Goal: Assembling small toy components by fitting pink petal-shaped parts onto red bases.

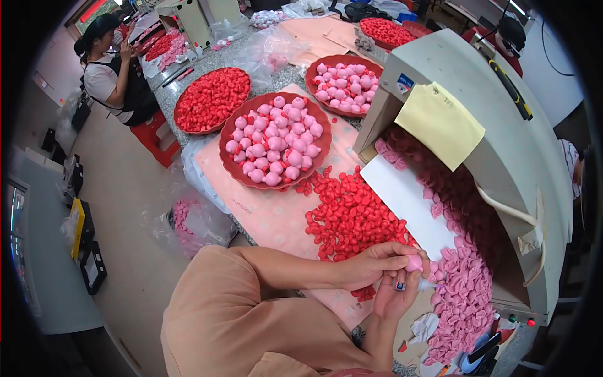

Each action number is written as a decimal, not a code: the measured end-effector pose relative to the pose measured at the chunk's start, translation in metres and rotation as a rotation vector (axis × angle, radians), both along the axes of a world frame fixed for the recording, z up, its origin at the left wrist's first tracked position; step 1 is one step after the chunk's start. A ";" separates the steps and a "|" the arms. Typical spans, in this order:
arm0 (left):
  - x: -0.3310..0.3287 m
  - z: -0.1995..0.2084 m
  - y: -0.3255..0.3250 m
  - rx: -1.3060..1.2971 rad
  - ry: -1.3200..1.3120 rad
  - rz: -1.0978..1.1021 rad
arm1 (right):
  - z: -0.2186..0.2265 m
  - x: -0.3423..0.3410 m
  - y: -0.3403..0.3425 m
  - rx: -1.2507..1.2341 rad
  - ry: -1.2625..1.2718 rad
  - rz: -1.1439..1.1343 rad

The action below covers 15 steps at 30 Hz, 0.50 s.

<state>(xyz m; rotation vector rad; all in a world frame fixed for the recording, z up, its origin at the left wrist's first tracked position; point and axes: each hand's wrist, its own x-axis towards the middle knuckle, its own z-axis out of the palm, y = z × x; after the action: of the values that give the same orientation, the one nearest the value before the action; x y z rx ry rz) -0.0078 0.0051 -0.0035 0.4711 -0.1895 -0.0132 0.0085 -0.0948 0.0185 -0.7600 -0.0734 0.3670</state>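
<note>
In front of my body, my two hands come together at the edge of a heap of small red pieces. My left hand [379,262] has its fingers closed on a pink round piece [414,263], with the right fingertips against its far side. My right hand [396,300] is curled below it around a small bottle [399,286] with a dark label; a clear nozzle appears to stick out past the fingers. The small red pieces [352,210] lie loose on a pink sheet [251,210]. Flat pink pieces [461,292] are heaped right of my hands.
A grey hooded machine [540,163] rises on the right, a yellow paper [440,122] stuck to it. Beyond the red heap stand scalloped trays of pink round pieces [271,143] and red pieces [212,97]. A person [116,81] sits far left. A plastic bag [198,220] stands on the floor.
</note>
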 end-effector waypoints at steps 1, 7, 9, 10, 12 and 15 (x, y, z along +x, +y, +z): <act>0.000 -0.003 0.000 -0.028 0.025 -0.009 | 0.001 0.003 0.001 0.006 -0.007 -0.001; 0.000 0.003 0.001 0.055 0.004 0.003 | 0.001 0.003 -0.004 0.000 -0.038 0.050; 0.002 0.003 -0.002 0.015 -0.030 0.016 | -0.003 0.002 -0.006 0.044 -0.020 0.074; 0.003 0.002 -0.001 0.016 -0.027 0.025 | -0.003 0.004 -0.007 0.084 -0.021 0.086; 0.002 0.001 0.000 -0.023 -0.013 0.007 | -0.007 0.005 -0.006 0.070 -0.004 0.082; 0.001 0.003 0.000 -0.037 -0.011 0.004 | -0.008 0.004 -0.007 0.047 0.034 0.053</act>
<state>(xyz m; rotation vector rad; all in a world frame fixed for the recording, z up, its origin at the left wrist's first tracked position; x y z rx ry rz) -0.0067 0.0051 -0.0008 0.4350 -0.1994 -0.0032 0.0121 -0.1018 0.0108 -0.7057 -0.0698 0.4273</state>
